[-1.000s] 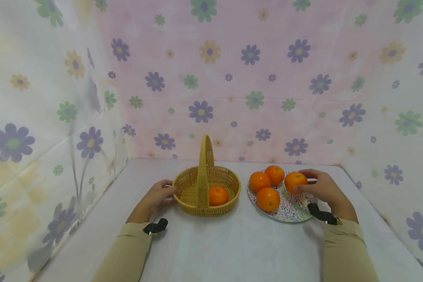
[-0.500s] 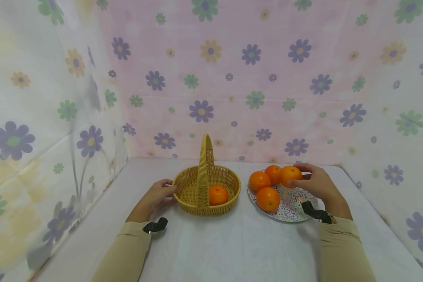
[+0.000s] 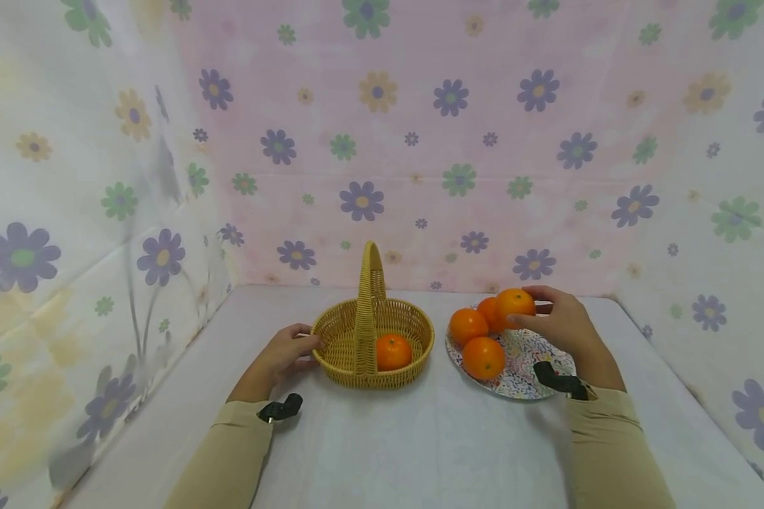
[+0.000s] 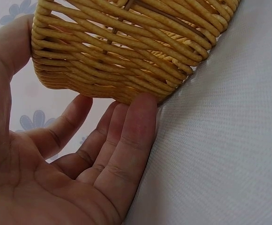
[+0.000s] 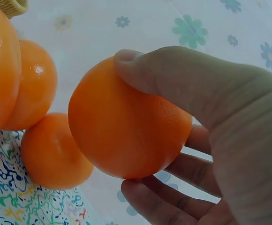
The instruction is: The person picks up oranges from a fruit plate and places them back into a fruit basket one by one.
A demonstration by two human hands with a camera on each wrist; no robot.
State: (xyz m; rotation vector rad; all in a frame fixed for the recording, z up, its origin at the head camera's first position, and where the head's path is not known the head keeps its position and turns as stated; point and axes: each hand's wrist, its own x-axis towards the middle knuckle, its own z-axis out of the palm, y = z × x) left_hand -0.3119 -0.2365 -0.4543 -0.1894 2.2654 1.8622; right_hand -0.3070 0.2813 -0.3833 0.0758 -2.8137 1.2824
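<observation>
Flower cloth (image 3: 414, 106) hangs behind a white tabletop (image 3: 388, 452). Say twelve o'clock points away from the person. The right hand (image 3: 563, 322) pinches an orange (image 3: 516, 308), thumb on one side and fingers on the other, over the far part of a speckled plate (image 3: 528, 360). It looks lifted. It is round, so it has no long way. From it, the basket (image 3: 388, 382) lies between eight and nine o'clock, well apart. Its long way runs from nine to three, and its tall handle (image 3: 364, 332) crosses from twelve to six. The left hand (image 3: 286, 351) is much nearer the basket and holds its nine o'clock end. One basket orange (image 3: 393, 352) sits on the three o'clock side of the handle. Three plate oranges (image 3: 484, 358) sit from nine to eleven on the plate. I can't tell if the held one touches the farthest.
</observation>
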